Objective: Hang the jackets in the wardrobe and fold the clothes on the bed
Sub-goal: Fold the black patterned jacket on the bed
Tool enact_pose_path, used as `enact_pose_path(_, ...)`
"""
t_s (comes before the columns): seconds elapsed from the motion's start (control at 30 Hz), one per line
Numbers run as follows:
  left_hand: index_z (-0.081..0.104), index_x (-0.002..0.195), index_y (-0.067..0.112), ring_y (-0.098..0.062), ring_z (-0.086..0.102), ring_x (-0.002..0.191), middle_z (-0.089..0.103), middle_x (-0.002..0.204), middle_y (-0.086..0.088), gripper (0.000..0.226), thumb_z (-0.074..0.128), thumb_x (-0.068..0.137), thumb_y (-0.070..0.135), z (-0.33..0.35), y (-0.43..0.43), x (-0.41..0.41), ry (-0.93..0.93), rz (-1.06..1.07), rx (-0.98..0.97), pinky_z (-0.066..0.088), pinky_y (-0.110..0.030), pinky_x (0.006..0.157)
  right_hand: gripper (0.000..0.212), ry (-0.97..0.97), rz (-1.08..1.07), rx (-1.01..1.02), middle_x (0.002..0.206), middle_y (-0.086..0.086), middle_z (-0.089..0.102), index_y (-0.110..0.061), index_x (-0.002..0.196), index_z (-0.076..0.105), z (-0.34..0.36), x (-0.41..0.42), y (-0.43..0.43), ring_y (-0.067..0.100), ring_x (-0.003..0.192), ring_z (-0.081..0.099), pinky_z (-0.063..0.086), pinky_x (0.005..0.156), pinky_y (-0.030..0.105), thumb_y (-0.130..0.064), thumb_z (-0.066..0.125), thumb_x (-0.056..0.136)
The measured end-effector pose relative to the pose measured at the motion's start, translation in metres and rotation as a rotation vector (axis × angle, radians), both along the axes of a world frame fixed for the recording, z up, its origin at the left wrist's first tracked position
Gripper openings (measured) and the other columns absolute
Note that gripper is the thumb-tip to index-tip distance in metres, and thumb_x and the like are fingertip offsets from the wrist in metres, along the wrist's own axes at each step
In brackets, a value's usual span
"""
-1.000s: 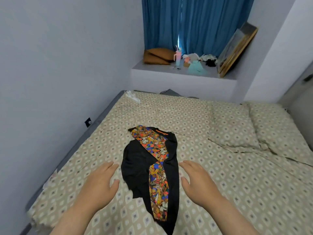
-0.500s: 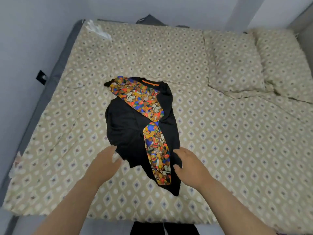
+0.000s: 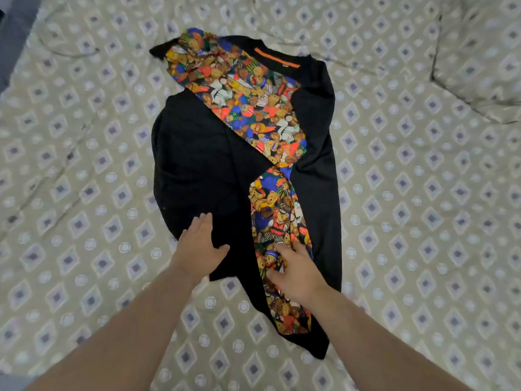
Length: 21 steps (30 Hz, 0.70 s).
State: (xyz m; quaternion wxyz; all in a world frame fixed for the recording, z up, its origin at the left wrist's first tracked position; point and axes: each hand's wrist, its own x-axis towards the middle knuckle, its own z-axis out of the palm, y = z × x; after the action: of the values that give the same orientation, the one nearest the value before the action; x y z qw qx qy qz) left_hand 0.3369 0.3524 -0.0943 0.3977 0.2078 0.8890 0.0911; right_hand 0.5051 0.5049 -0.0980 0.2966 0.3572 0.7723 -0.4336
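We see a black jacket [image 3: 197,165] lying open on the bed, spread flat just ahead of and under both sets of fingers. The outer cloth is matte black, soft, with a few gentle folds. The lining [image 3: 253,108] is a busy teddy-bear print in red, blue, orange and tan. It shows as a long slanted band from the collar, far beyond the fingers, down to the hem beside the right wrist. A thin straight orange strip [image 3: 276,57] sits at the collar, the jacket part farthest from the fingers.

On the left hand [image 3: 197,246] the fingers are straight and close together, flat on the black front flap with the thumb out to the side, gripping nothing. On the right hand [image 3: 296,272] the fingers are relaxed and slightly spread, resting flat on the printed lining with no pinch and no hold.

The sheet [image 3: 84,165] is beige with rows of grey-violet diamonds and small white rings, and it is creased to the left of the left fingers. A pillow [image 3: 479,52] in the same print lies far right of and beyond the right fingers. There is a dark strip [image 3: 11,32] at the far left corner; we cannot tell what it is.
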Motion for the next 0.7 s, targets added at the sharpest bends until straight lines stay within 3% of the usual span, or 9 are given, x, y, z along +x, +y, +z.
enact_pose_path(0.07, 0.03, 0.152, 0.011, -0.025, 0.042, 0.138, 0.046, 0.147, -0.007, 0.08, 0.065, 0.09, 0.045, -0.015, 0.0, -0.005, 0.143, -0.07, -0.09, 0.033, -0.041, 0.115, 0.102, -0.062, -0.119, 0.055, 0.163, 0.0, -0.004, -0.039, 0.156, 0.003, -0.015, -0.014, -0.009, 0.037, 0.148, 0.01, 0.029, 0.115, 0.046, -0.052, 0.072, 0.081)
enact_pose_path(0.13, 0.053, 0.124, 0.018, -0.022, 0.063, 0.099, 0.065, 0.101, 0.002, 0.044, 0.064, 0.09, 0.045, -0.022, 0.003, -0.015, 0.28, -0.121, -0.073, 0.048, -0.037, 0.085, 0.113, -0.06, -0.23, 0.168, 0.155, 0.003, 0.01, -0.037, 0.154, -0.008, -0.025, -0.027, -0.011, 0.036, 0.14, 0.023, 0.034, 0.112, 0.047, -0.054, 0.074, 0.078)
enact_pose_path(0.23, 0.051, 0.093, 0.02, -0.019, 0.062, 0.072, 0.057, 0.071, 0.008, 0.016, 0.058, 0.095, 0.034, -0.028, 0.001, -0.028, 0.26, -0.158, -0.003, 0.042, -0.034, 0.067, 0.079, 0.088, -0.321, 0.169, 0.133, 0.005, 0.05, -0.029, 0.156, 0.016, -0.036, -0.034, 0.005, 0.026, 0.12, 0.054, 0.048, 0.102, 0.039, -0.027, 0.064, 0.094)
enact_pose_path(0.3, 0.052, 0.086, 0.017, -0.022, 0.061, 0.071, 0.059, 0.072, 0.004, 0.014, 0.054, 0.096, 0.026, -0.029, -0.005, -0.034, 0.215, -0.083, 0.014, 0.048, -0.036, 0.068, 0.047, 0.145, -0.354, 0.142, 0.125, 0.0, 0.064, -0.023, 0.145, 0.048, -0.036, -0.028, 0.024, 0.018, 0.112, 0.062, 0.05, 0.096, 0.028, -0.016, 0.055, 0.1)
enact_pose_path(0.37, 0.054, 0.086, 0.015, -0.027, 0.062, 0.074, 0.06, 0.074, 0.0, 0.011, 0.051, 0.095, 0.02, -0.026, -0.011, -0.036, 0.208, -0.005, 0.002, 0.051, -0.04, 0.071, 0.025, 0.213, -0.473, 0.188, 0.101, -0.008, 0.073, -0.024, 0.113, 0.073, -0.03, -0.014, 0.044, 0.009, 0.094, 0.066, 0.051, 0.082, 0.023, -0.015, 0.053, 0.101)
enact_pose_path(0.47, 0.06, 0.1, 0.012, -0.032, 0.06, 0.08, 0.06, 0.086, -0.006, 0.014, 0.049, 0.092, 0.012, -0.018, -0.009, -0.029, 0.22, 0.055, -0.026, 0.052, -0.045, 0.073, 0.031, 0.275, -0.732, 0.171, 0.078, -0.015, 0.073, -0.03, 0.084, 0.074, -0.014, 0.01, 0.067, 0.0, 0.076, 0.067, 0.05, 0.068, 0.018, -0.02, 0.051, 0.102)
enact_pose_path(0.53, 0.062, 0.111, 0.01, -0.034, 0.057, 0.087, 0.058, 0.096, -0.01, 0.028, 0.052, 0.086, 0.006, -0.01, 0.003, -0.02, 0.237, 0.064, -0.038, 0.05, -0.046, 0.076, 0.035, 0.272, -0.873, 0.115, 0.079, -0.016, 0.074, -0.03, 0.082, 0.074, -0.002, 0.021, 0.078, 0.001, 0.078, 0.069, 0.05, 0.067, 0.015, -0.022, 0.048, 0.104)
enact_pose_path(0.6, 0.062, 0.12, 0.01, -0.035, 0.052, 0.1, 0.056, 0.109, -0.011, 0.041, 0.059, 0.079, 0.004, 0.0, 0.021, -0.011, 0.25, 0.031, 0.02, 0.047, -0.045, 0.088, 0.034, 0.241, -0.997, 0.054, 0.082, -0.004, 0.076, -0.02, 0.085, 0.076, 0.007, 0.028, 0.089, 0.018, 0.086, 0.072, 0.056, 0.079, 0.031, -0.025, 0.048, 0.104)
enact_pose_path(0.7, 0.058, 0.13, 0.014, -0.026, 0.045, 0.123, 0.052, 0.132, -0.002, 0.056, 0.067, 0.074, 0.011, 0.019, 0.053, 0.005, 0.209, -0.099, 0.282, 0.033, -0.034, 0.108, 0.033, 0.259, -1.172, -0.39, 0.104, 0.014, 0.075, -0.011, 0.107, 0.074, 0.025, 0.036, 0.094, 0.034, 0.101, 0.071, 0.053, 0.096, 0.046, -0.027, 0.047, 0.103)
